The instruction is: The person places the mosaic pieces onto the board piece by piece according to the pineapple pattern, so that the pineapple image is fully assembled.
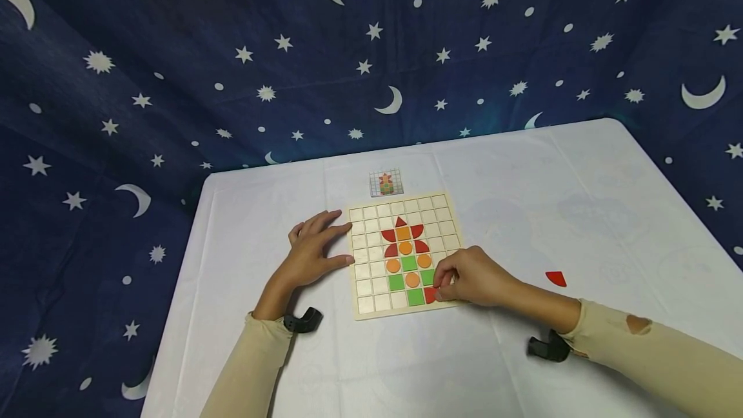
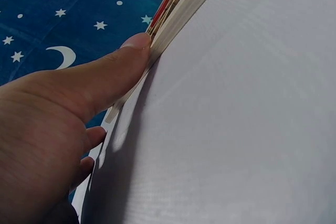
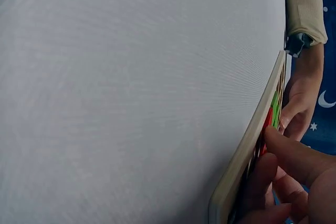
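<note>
A wooden grid board [image 1: 367, 211] lies on the table with red, orange and green pieces set in its squares. At its near edge, my right hand [image 1: 478, 277] pinches a red piece [image 1: 429, 294] with curled fingers, beside a green square [image 1: 415, 297]. In the right wrist view the thumb tip is on the red piece [image 3: 267, 124], low over the board. My left hand [image 1: 313, 253] rests at the board's left edge, fingers spread, thumb and index tips touching the rim. The left wrist view shows that thumb [image 2: 121, 69] against the wooden side.
A small pattern card [image 1: 386, 182] with a gridded coloured figure lies just beyond the board. One loose red quarter-circle piece [image 1: 555, 278] is on the white tablecloth [image 1: 580, 211] to the right, near my right forearm. A dark blue star-and-moon curtain [image 1: 325, 37] hangs behind the table.
</note>
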`<state>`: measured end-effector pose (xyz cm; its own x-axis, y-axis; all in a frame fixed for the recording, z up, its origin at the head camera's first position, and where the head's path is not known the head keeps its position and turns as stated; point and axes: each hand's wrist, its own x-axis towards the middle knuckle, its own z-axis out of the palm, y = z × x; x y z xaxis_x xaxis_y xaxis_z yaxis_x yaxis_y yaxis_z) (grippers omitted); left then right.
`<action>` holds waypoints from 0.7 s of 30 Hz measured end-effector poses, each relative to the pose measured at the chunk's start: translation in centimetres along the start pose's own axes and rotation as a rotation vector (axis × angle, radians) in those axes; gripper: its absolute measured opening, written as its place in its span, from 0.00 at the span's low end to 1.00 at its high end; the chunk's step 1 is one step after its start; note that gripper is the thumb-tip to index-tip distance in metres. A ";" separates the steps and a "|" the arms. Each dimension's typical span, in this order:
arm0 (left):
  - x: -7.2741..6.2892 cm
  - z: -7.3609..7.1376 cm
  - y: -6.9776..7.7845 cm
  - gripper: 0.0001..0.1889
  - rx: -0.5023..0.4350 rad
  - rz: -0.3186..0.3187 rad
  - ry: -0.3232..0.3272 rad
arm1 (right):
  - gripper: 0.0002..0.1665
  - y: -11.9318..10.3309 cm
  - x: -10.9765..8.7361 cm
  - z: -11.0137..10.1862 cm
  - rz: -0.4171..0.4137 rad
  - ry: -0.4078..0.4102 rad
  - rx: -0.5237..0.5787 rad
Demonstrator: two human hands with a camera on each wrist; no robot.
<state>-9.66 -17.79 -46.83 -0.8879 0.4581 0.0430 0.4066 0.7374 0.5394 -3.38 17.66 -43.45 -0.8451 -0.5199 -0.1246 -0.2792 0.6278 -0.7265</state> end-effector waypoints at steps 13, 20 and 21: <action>0.0 -0.1 0.1 0.38 -0.006 0.001 0.001 | 0.14 0.2 -0.1 0.2 0.003 0.011 -0.008; 0.0 0.0 0.0 0.38 -0.003 -0.002 -0.004 | 0.10 1.2 -1.0 -2.1 0.040 -0.021 0.081; 0.0 0.0 0.0 0.38 -0.002 -0.004 -0.006 | 0.09 1.5 -1.3 -2.8 0.047 -0.023 0.093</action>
<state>-9.67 -17.81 -46.83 -0.8882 0.4580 0.0363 0.4029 0.7384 0.5408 -3.99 20.91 -42.52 -0.8455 -0.5046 -0.1748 -0.1947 0.5961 -0.7790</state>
